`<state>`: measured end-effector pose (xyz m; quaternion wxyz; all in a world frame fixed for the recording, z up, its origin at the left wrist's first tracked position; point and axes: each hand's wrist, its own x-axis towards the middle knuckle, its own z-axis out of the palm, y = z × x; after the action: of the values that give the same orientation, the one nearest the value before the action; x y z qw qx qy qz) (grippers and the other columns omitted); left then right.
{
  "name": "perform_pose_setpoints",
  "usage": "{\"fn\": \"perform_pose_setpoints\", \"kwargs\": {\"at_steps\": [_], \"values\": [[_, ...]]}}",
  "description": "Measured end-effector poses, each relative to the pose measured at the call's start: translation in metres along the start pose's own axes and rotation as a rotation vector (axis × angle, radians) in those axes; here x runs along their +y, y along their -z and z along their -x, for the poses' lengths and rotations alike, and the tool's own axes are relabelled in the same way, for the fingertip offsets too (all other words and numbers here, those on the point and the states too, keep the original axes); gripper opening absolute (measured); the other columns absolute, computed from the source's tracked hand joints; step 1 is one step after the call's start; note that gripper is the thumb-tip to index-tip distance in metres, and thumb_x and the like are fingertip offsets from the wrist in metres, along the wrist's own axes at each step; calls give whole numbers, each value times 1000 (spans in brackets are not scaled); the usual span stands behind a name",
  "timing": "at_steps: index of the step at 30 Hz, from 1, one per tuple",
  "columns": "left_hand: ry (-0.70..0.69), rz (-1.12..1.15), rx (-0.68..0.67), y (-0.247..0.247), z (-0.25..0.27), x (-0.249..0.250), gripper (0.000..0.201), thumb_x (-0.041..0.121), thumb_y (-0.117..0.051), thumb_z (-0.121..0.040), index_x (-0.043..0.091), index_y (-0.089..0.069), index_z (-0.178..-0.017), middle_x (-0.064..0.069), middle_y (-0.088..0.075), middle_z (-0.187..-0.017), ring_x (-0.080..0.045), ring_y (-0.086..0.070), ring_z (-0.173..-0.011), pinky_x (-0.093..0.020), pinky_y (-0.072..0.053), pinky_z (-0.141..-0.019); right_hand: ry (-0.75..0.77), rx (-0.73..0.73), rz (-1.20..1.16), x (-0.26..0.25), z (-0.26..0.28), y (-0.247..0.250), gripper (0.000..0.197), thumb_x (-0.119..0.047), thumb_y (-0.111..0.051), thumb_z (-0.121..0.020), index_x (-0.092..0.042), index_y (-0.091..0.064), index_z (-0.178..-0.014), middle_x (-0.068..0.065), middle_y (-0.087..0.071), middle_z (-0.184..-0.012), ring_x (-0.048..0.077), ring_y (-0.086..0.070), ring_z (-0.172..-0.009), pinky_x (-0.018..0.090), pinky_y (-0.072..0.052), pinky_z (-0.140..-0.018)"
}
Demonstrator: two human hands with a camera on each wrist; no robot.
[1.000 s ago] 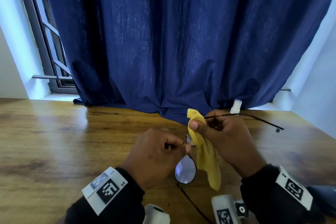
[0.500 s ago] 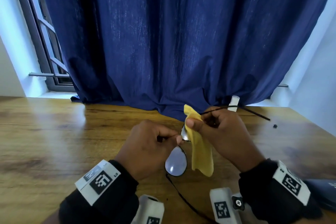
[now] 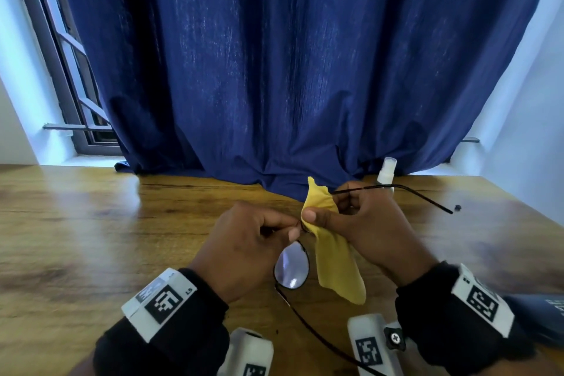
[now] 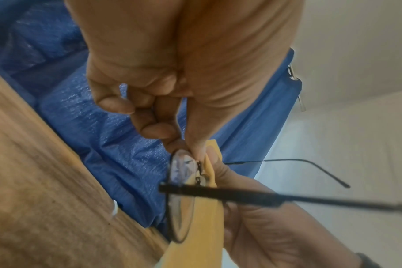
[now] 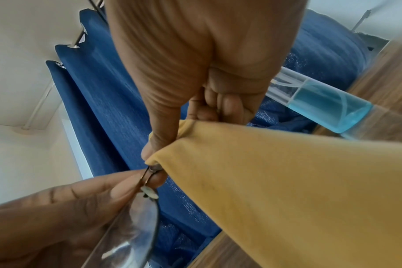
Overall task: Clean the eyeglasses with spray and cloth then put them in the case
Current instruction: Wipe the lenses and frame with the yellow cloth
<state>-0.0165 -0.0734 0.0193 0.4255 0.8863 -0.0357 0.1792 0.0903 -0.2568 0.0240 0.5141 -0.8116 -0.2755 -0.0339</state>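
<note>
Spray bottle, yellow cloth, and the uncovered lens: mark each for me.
spray bottle (image 5: 328, 107), right wrist view, on the blue liquid.
yellow cloth (image 3: 335, 265), head view, on the hanging part.
uncovered lens (image 3: 291, 265), head view, on the glass centre.

Cloth (image 3: 332, 256) – plain mustard yellow, no print. Eyeglasses (image 3: 291, 268) – thin black wire frame, black temple arms, clear lens with a bluish-white sheen. Spray bottle (image 5: 321, 101) – clear plastic, light turquoise liquid, white cap. Curtain (image 3: 274, 70) at 12 o'clock – deep navy with faint vertical streaks. Surface (image 3: 91, 238) – warm honey-brown wood grain with darker patches. Sleeves (image 3: 171, 342) black; wrist tags (image 3: 158, 302) white with black square-code patterns. Window frame (image 3: 61, 55) at 10 o'clock dark grey; walls (image 3: 525, 101) pale bluish white.
</note>
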Motion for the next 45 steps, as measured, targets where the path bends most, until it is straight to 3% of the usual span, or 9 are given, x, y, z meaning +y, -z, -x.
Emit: {"fn": "perform_pose_setpoints", "kwargs": {"at_steps": [8, 12, 15, 23, 28, 31, 37, 41, 45], "values": [[59, 1, 45, -3, -1, -4, 21, 20, -66, -97, 35, -82, -95, 8, -81, -86, -14, -75, -85, -41, -60, -78, -67, -132, -27, -1, 1, -7, 51, -46, -92, -65, -27, -68, -106, -8, -80, -98, 10, -75, -92, 43, -62, -89], [86, -7, 60, -2, -1, -3, 18, 23, -68, -96, 36, -81, -98, 23, -79, -90, 5, -72, -89, -29, -61, -83, -61, -159, -34, -1, 1, -1, 37, -29, -90, -76, -28, -68, -106, -10, -79, -98, 8, -75, -91, 40, -62, -89], [76, -4, 81, 1, 0, 1, 17, 25, -70, -94, 37, -82, -96, 25, -79, -86, 7, -72, -85, -24, -60, -79, -19, -122, -40, -2, 1, 2, 39, -34, -94, -68, -26, -70, -99, -6, -79, -93, 11, -76, -86, 32, -63, -81], [49, 25, 50, -2, 1, 2, 15, 24, -71, -94, 34, -82, -96, 10, -81, -83, -15, -76, -81, -47, -60, -76, -15, -1, 4, -4, 3, -1, 68, -64, -89, -40, -16, -66, -84, 5, -74, -76, 13, -67, -65, 30, -54, -60], [34, 81, -22, -5, 2, 7, 16, 22, -70, -95, 29, -83, -98, 19, -80, -92, -1, -75, -88, -32, -60, -83, 51, 187, -1, -6, 1, -6, 56, -54, -87, -67, -14, -49, -60, -9, -45, -45, 4, -41, -44, 15, -34, -45], [48, 151, -8, -9, 2, 8, 18, 17, -69, -96, 26, -84, -97, 16, -81, -91, -3, -75, -88, -26, -61, -82, 58, 171, 19, -5, 0, -4, 47, -45, -82, -80, -11, -54, -63, -13, -46, -42, 3, -43, -41, 13, -34, -43], [113, 225, 37, -6, 1, 5, 14, 19, -72, -93, 27, -84, -95, 17, -81, -90, 0, -75, -89, -17, -60, -80, 85, 85, 90, 0, -3, -3, 20, -32, -69, -96, -24, -66, -78, -2, -66, -62, 3, -59, -56, 15, -44, -53], [118, 187, 99, -4, -1, 2, 11, 27, -73, -91, 27, -84, -90, 16, -81, -86, -2, -76, -86, -25, -61, -80, 58, 58, 45, -4, 1, -3, 6, -33, -70, -95, -27, -70, -91, -6, -77, -84, 6, -72, -80, 21, -56, -67], [104, 181, 114, -2, -1, 3, 9, 29, -74, -91, 27, -83, -89, 15, -81, -84, -2, -75, -83, -21, -59, -75, -3, 10, -160, -7, 3, -6, 30, -36, -86, -76, -24, -71, -98, -8, -80, -92, 8, -77, -86, 31, -64, -78]]}}
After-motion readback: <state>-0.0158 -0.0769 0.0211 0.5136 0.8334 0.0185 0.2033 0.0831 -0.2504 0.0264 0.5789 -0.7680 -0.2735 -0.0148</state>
